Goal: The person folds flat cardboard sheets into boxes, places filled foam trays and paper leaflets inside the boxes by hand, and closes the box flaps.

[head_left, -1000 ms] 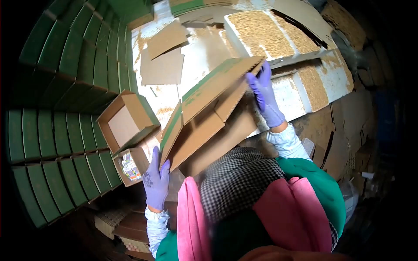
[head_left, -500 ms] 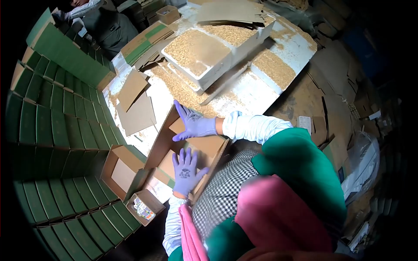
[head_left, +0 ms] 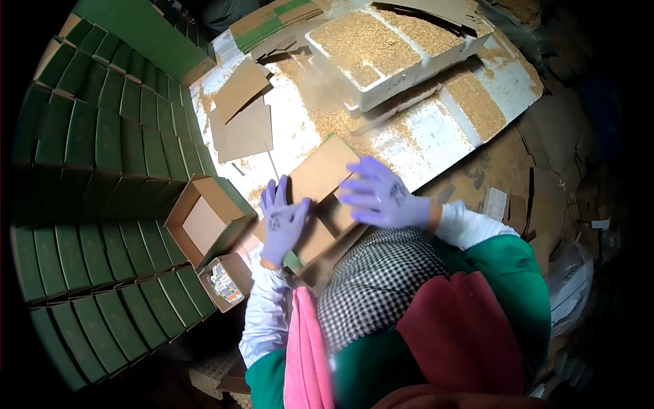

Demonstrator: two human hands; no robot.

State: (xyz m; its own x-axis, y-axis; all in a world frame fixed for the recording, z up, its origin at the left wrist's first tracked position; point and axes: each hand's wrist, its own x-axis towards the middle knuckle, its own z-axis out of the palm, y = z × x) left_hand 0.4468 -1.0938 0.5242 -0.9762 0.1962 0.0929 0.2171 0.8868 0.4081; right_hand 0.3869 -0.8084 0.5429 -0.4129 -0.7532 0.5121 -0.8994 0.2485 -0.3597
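Observation:
A brown cardboard box [head_left: 318, 172] with green edge strips lies in front of me at the table's near edge. A broad cardboard panel covers its far part, and a darker gap shows in its nearer part. My left hand [head_left: 283, 226], in a purple glove, rests open against the box's left side, fingers pointing away and thumb spread across the cardboard. Over the right side of the box is my right hand [head_left: 383, 195], gloved too, its fingers spread and slightly blurred. Whether its fingertips touch the cardboard, I cannot tell.
An open box [head_left: 204, 221] stands at left, beside a small box of printed packets [head_left: 227, 283]. Stacked green boxes [head_left: 102, 146] form a wall beyond. Loose cardboard sheets [head_left: 242, 129] and white trays of wood-shaving-like flakes [head_left: 368, 51] lie on the white table [head_left: 310, 116].
My right hand has moved from the far end of the box to its right side. A panel now covers much of the box's opening. The camera view has shifted.

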